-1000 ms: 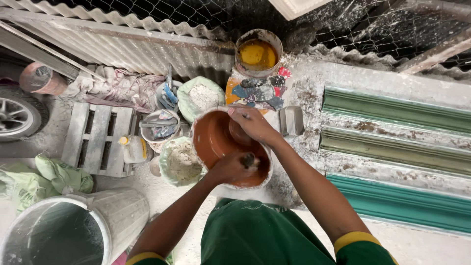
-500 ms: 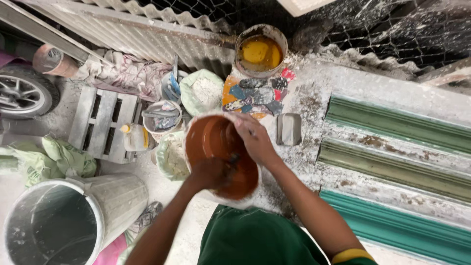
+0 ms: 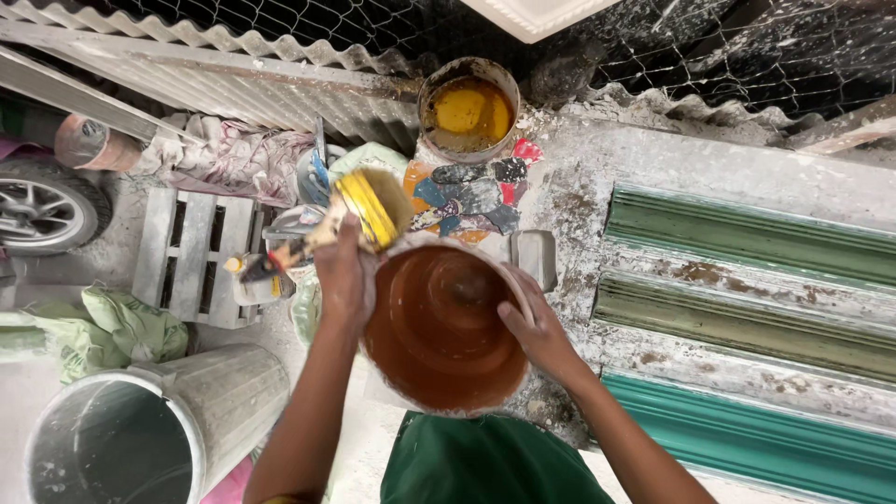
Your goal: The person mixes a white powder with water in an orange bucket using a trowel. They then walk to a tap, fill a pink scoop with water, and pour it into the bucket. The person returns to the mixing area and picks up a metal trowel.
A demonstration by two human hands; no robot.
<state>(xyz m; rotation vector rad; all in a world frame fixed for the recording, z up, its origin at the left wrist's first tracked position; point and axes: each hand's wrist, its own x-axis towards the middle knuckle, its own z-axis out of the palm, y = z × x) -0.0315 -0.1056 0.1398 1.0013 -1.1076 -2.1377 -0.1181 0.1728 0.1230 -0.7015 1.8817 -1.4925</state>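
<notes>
Far to the left, a car wheel [image 3: 37, 207] sat at the frame's edge, with a rusty tin [image 3: 82, 142] above it and a crumpled green bag [image 3: 112, 327] below. A dusty grey bin [image 3: 140, 434] stood in the lower corner, and a pale wooden pallet [image 3: 191, 252] lay between the wheel and the person's arms, stained cloth [image 3: 224, 163] heaped behind it.

Next came the left hand [image 3: 343, 275], its fingers curled tight around the handle of a wide paintbrush [image 3: 359, 213]; the yellow-wet bristles pointed up and away, just past the bowl's upper left rim, while the handle's dark tip stuck out toward the pallet. The same hand pressed against the left side of the orange bowl [image 3: 439, 327], which was held tipped in front of the person's green shirt [image 3: 485, 462], its inside smeared brown.

Behind the bowl stood a pail of yellow liquid [image 3: 469, 107] and, below it, a paint-splattered patch [image 3: 471, 196] on the dusty bench.

On the bowl's right rim rested the right hand [image 3: 537, 327], fingers close together and hooked over the edge, thumb inside.

Rightmost lay three long moulded strips: a green one [image 3: 747, 238], an olive one [image 3: 747, 322] and a teal one [image 3: 747, 434], side by side on the bench, under wire mesh [image 3: 728, 56].
</notes>
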